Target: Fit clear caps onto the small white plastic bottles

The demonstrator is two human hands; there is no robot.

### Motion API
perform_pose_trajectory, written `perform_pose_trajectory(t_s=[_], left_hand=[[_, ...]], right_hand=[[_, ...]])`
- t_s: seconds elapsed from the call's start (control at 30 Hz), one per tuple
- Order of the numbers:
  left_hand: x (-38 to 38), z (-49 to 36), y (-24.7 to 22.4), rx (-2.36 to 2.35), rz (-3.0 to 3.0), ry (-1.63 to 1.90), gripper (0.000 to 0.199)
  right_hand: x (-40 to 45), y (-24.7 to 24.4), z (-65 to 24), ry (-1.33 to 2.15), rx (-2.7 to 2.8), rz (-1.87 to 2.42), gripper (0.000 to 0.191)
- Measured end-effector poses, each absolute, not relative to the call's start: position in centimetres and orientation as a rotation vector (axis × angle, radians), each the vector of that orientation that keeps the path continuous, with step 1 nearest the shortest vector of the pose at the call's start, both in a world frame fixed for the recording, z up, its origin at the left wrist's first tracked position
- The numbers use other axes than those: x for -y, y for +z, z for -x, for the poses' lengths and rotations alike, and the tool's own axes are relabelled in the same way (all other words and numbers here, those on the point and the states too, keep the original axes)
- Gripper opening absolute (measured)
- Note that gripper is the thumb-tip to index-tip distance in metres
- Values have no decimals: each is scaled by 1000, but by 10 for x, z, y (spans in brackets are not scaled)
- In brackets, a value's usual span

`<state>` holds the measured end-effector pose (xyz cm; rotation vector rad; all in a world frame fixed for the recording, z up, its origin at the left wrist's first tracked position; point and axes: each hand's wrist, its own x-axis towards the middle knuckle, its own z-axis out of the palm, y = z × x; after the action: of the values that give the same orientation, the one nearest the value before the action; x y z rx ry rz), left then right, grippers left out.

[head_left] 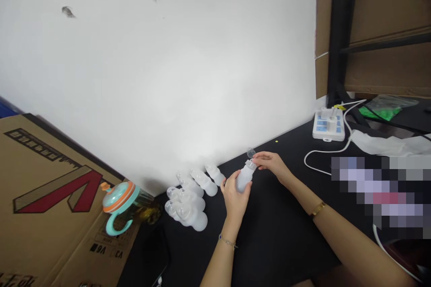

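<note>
My left hand [235,197] is wrapped round a small white bottle [243,181] and holds it tilted above the black table. On the bottle's neck sits a clear cap [250,164], its round transparent lid [251,153] standing up behind it. The fingertips of my right hand [269,164] are pinched together at the cap's right edge. Left of my left hand lie several similar white bottles [193,217] with clear tops, bunched near the wall. Two of them [207,182] [215,174] are closest to that hand.
A jug with a teal and orange lid [123,199] stands left of the bottles by a cardboard box [50,233]. A dark phone-like slab [155,251] lies in front. At right are a white power strip [328,130], its cable and white sheeting [387,143].
</note>
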<state>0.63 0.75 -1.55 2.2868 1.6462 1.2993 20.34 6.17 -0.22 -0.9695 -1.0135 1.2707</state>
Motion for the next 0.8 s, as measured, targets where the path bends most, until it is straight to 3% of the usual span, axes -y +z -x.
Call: perform_pose_trajectory(t_s=[0.8], left_hand=[[-5, -9, -13, -1614, -2242, 1304, 40]], right_hand=[[-57, 4, -201, 1317, 1112, 855, 40]])
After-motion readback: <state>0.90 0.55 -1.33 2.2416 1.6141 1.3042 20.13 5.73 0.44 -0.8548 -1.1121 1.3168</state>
